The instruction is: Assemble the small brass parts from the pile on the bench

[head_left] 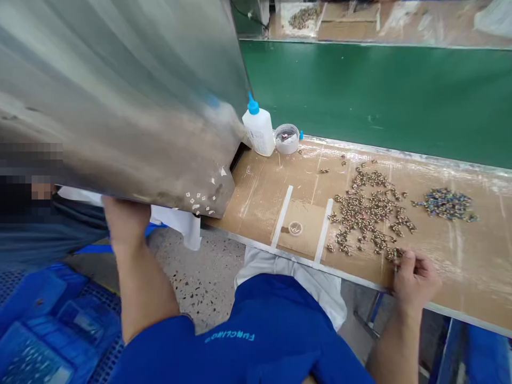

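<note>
Right hand (416, 277): narrow, seemingly pinching small brown metallic pieces (365, 212), lower right
Left hand (126, 217): can't tell
Pieces: likely light, stiff; grip edges

Small bronze-coloured pieces (365, 212), loosely spread

bronze parts (370, 209), green surface (372, 96), blue shirt (240, 357)
</note>
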Tool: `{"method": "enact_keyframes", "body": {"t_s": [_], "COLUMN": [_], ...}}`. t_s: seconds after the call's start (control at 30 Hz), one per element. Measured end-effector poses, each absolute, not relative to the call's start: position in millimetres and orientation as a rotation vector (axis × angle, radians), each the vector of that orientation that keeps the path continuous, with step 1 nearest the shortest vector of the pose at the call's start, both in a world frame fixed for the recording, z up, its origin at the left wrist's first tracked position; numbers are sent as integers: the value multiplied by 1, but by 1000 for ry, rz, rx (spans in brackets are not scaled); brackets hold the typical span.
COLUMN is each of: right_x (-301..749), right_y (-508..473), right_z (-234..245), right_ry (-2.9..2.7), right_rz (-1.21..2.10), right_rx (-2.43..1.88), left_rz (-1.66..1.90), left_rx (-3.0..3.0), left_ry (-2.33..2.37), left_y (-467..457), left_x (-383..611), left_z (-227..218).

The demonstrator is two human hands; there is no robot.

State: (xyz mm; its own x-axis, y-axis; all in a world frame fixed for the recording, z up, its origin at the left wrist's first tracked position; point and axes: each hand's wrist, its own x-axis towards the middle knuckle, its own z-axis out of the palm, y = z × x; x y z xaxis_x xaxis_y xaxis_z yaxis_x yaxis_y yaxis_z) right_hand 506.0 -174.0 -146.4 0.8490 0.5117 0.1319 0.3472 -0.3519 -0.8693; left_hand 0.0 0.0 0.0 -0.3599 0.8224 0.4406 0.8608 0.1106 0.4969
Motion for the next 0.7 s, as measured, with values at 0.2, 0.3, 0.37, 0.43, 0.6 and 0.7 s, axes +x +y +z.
{"method": "enact_keyframes", "body": {"t_s": [0.2,0.3,0.37,0.43,0.6,0.7], "right_x": [503,487,468,445,396,386], "right_y": [-169,-159,-150,-140,-119,-110], "right_z": [-145,-134,-126,-119,-126,-135], "right_ry": [-582,-643,-749,-950,-1335,-1342], "right_rz": [144,89,127,330,817,890], "right_rx": [-1881,-1736,-1668,-1640,-1544,-1536], "left_rz": [-1336,-1672,-1791,-1845,-2130,-2235], "left_rx": [-1864,-2277,-2560,-2747,-3004,-3120], "left_ry": [-2579,-2583,-2644,-2701,-2564,-2445], "left_y": [-72,-81,-74,-64,-46,-38], "left_x": [8,50,85,119,169,179], "left_z": [-17,-45,-71,-98,-140,-147]}}
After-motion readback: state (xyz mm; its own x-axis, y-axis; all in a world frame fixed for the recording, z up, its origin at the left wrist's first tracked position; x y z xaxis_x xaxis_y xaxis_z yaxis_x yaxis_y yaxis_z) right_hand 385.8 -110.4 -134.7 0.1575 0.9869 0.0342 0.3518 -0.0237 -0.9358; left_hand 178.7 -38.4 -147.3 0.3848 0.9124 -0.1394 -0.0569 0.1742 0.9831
